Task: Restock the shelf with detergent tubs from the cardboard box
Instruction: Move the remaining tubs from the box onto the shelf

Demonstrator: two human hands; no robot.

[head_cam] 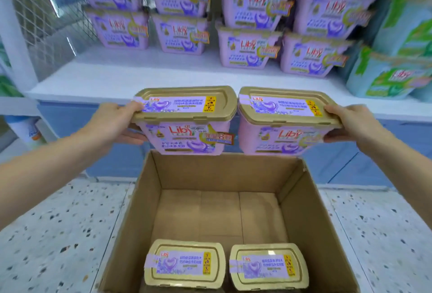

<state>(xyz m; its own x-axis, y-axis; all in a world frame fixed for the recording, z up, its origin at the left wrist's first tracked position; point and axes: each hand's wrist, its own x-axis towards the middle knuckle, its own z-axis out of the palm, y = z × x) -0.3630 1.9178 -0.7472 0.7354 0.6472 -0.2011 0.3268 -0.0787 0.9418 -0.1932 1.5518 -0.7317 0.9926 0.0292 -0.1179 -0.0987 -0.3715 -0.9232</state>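
The left tub (184,119) and the right tub (285,122) were in the air side by side, lids up and inner ends touching. They hung above the far wall of the box (145,210), just before the front edge of the shelf (117,77). Their long axes ran in one line along that edge.

The left hand (112,122) pinched the outer end of the left tub, thumb on the lid rim and fingers curled under. The right hand (350,124) held the outer end of the right tub in the same way, so each tub lay inward from its hand.

The bare front strip of the shelf lay straight ahead, before the stacked tubs (247,47). Two more tubs (184,264) lay at the near wall of the box.
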